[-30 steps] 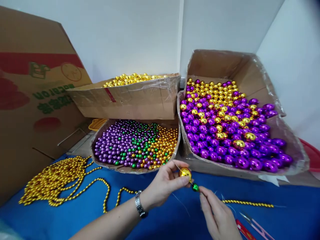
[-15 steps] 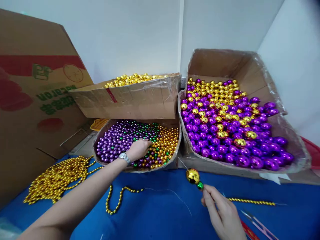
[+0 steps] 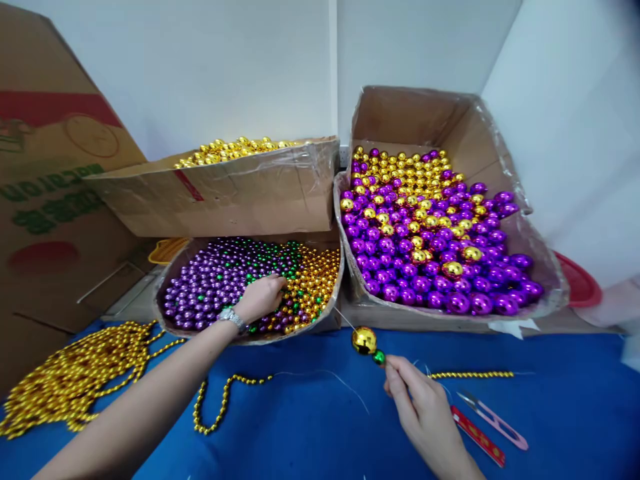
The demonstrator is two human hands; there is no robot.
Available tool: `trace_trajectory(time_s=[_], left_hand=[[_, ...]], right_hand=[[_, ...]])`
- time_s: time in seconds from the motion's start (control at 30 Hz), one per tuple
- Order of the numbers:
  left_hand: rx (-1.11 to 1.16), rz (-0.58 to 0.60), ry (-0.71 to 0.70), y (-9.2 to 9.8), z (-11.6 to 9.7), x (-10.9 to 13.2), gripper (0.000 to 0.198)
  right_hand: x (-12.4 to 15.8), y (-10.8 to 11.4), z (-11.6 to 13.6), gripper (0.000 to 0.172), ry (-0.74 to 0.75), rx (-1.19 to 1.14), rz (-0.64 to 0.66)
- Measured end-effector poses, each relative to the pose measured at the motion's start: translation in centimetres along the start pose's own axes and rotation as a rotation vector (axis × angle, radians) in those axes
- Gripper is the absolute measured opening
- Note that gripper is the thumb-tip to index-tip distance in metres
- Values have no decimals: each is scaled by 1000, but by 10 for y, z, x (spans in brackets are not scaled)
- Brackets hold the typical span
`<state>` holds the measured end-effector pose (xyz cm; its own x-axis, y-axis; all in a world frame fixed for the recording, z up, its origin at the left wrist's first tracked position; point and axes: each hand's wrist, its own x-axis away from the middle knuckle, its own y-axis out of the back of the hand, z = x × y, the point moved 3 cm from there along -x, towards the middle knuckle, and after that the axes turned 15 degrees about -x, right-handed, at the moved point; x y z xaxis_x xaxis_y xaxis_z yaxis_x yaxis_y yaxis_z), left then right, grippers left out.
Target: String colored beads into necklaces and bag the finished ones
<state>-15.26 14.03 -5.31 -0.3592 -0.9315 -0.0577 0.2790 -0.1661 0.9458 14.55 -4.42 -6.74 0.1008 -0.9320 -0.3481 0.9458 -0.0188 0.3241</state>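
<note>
My left hand, with a watch on the wrist, reaches into a low box of small purple, green and gold beads. Its fingers are pinched together among the green and gold beads; what they hold, if anything, is hidden. My right hand is closed in a pinch on a thin string beside a small green bead. A large gold bead sits against the green one, and the thin string runs on from it toward the box. A gold bead strand with a bare string end lies between the hands.
A heap of gold bead strands lies at left on the blue cloth. Behind stand a box of gold beads and a box of larger purple and gold balls. Pink thread snips and a red packet lie at right.
The view has shifted to the right, so things appear further left. The snips and red packet show more fully. Both hands keep nearly the same pose.
</note>
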Motion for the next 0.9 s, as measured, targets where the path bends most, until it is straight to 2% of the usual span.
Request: trace_trajectory(time_s=[0.17, 0.3, 0.47, 0.7, 0.9], left_hand=[[14, -18, 13, 6, 4, -1, 27], [62, -9, -85, 8, -5, -1, 19], [101, -13, -119, 16, -14, -5, 19], [229, 143, -345, 32, -24, 2, 13], [317, 211, -371, 32, -14, 17, 17]], right_hand=[[3, -3, -7, 17, 13, 2, 12], [3, -5, -7, 17, 29, 6, 17], [4, -4, -8, 18, 15, 19, 25], [9, -2, -14, 17, 10, 33, 20], [8, -4, -14, 18, 1, 31, 33]])
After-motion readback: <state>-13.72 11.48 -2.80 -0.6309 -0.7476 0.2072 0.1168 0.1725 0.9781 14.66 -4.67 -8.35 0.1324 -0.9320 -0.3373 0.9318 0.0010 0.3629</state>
